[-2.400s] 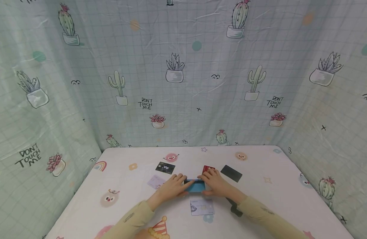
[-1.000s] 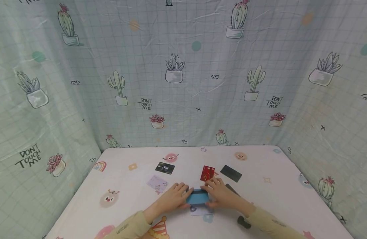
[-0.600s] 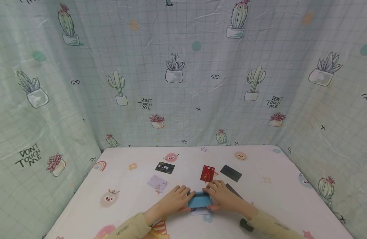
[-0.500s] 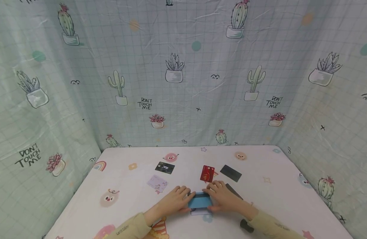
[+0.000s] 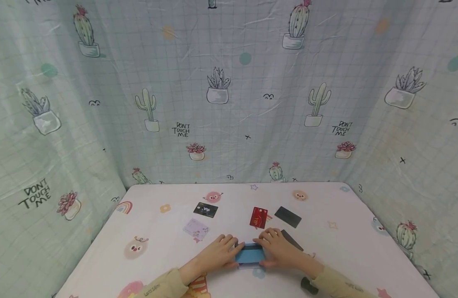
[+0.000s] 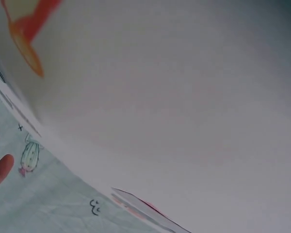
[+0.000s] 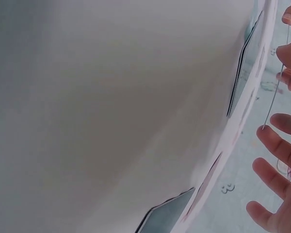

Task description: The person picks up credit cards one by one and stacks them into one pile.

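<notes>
In the head view, a blue card (image 5: 250,255) with a dark stripe along its far edge is held level between both hands. My left hand (image 5: 219,250) pinches its left end, and my right hand (image 5: 279,250) pinches the right end. Below it lies a white card (image 5: 247,267), mostly covered, with only its near edge showing. In the right wrist view the blue card (image 7: 275,90) appears edge-on as a thin line between fingertips, above the table. The left wrist view catches only a few left fingers (image 6: 1,172) at its edge.
Beyond the hands lie a black VIP card (image 5: 205,210), a pale purple card (image 5: 196,229), a red VIP card (image 5: 258,217) and a dark card (image 5: 288,217). Another dark card (image 5: 291,239) sits beside my right hand. A dark object (image 5: 308,285) is at the right sleeve.
Both hands have drawn the blue card nearer the person and slightly right, over the white card, which lay in full sight before. The red card, partly covered earlier, is now fully visible.
</notes>
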The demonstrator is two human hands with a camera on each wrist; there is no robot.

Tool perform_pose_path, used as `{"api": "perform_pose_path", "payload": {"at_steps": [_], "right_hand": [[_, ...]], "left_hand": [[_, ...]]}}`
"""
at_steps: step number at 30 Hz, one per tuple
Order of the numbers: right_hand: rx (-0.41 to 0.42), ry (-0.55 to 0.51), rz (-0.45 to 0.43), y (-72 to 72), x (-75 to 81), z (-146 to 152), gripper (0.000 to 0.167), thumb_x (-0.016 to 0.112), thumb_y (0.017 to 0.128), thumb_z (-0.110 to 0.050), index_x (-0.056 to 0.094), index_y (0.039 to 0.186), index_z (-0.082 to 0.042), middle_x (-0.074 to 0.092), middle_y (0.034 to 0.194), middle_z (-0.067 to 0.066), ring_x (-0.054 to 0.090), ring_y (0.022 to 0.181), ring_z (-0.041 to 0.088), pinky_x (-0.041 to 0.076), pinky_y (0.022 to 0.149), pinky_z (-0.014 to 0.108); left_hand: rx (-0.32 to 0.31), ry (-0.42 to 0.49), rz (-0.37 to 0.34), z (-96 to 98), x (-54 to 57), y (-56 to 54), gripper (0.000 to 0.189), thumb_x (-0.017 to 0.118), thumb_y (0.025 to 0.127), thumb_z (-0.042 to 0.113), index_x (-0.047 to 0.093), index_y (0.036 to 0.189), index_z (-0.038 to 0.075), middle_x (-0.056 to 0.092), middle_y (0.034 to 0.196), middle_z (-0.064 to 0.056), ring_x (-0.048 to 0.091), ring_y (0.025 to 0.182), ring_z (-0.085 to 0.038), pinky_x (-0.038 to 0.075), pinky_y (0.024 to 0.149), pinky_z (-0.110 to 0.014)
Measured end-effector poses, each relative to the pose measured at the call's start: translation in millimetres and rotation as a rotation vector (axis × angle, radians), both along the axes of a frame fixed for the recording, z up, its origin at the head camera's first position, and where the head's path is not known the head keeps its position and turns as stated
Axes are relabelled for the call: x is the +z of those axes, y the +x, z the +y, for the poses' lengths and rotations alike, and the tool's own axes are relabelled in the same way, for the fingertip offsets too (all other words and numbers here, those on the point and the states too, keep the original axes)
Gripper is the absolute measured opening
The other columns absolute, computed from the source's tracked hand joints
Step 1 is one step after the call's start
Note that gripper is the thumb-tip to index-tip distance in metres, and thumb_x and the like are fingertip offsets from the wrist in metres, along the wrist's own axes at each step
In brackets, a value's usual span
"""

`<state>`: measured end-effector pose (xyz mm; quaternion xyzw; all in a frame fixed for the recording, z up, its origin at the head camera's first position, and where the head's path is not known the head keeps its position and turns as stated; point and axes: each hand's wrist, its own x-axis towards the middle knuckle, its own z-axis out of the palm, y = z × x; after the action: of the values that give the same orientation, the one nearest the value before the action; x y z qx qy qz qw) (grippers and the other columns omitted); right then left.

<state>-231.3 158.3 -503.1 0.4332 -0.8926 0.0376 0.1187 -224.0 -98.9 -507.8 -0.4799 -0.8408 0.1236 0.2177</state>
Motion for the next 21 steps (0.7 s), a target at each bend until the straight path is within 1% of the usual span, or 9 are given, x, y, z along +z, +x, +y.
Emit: {"api": "perform_pose_path", "payload": {"at_steps": [6,9,15,18,21], "right_hand": [[0.006,0.011,0.043,1.7,-0.6,2.6,0.058,0.063,0.073,-0.051,0.051,0.118,-0.016,0.048,0.102,-0.004,0.04,0.101,0.017,0.034,0.086,0.045],[0.004,0.016,0.034,1.8,-0.8,3.5,0.059,0.063,0.073,-0.051,0.051,0.119,-0.017,0.048,0.103,-0.004,0.039,0.102,0.017,0.033,0.087,0.044],[-0.003,0.018,-0.021,2.2,-2.9,3.9,0.058,0.062,0.074,-0.05,0.051,0.12,-0.016,0.049,0.105,-0.004,0.039,0.102,0.018,0.033,0.088,0.045],[0.004,0.016,-0.021,2.2,-4.8,4.3,0.058,0.061,0.074,-0.05,0.051,0.12,-0.016,0.049,0.105,-0.004,0.039,0.102,0.018,0.033,0.087,0.044],[0.011,0.021,-0.001,1.9,-6.1,4.8,0.058,0.061,0.074,-0.051,0.05,0.121,-0.017,0.049,0.105,-0.005,0.039,0.102,0.017,0.033,0.087,0.043]], "left_hand": [[-0.013,-0.032,-0.011,2.9,-0.9,0.5,0.055,0.041,0.087,0.054,0.045,0.129,0.018,0.053,0.111,0.001,0.05,0.099,-0.013,0.044,0.083,-0.027],[-0.017,-0.042,0.0,4.2,-1.9,0.6,0.055,0.041,0.087,0.054,0.045,0.128,0.019,0.053,0.109,0.001,0.05,0.097,-0.012,0.044,0.082,-0.027],[-0.03,-0.044,0.013,5.7,-5.4,0.7,0.055,0.042,0.086,0.055,0.047,0.127,0.02,0.054,0.106,0.002,0.05,0.094,-0.012,0.045,0.079,-0.027],[-0.031,-0.043,-0.003,6.4,-5.9,1.4,0.055,0.043,0.085,0.056,0.047,0.127,0.021,0.055,0.106,0.002,0.05,0.094,-0.012,0.045,0.079,-0.027],[-0.026,-0.048,-0.017,6.7,-4.9,2.5,0.056,0.044,0.084,0.056,0.047,0.128,0.021,0.055,0.106,0.002,0.051,0.094,-0.012,0.046,0.08,-0.027]]}}
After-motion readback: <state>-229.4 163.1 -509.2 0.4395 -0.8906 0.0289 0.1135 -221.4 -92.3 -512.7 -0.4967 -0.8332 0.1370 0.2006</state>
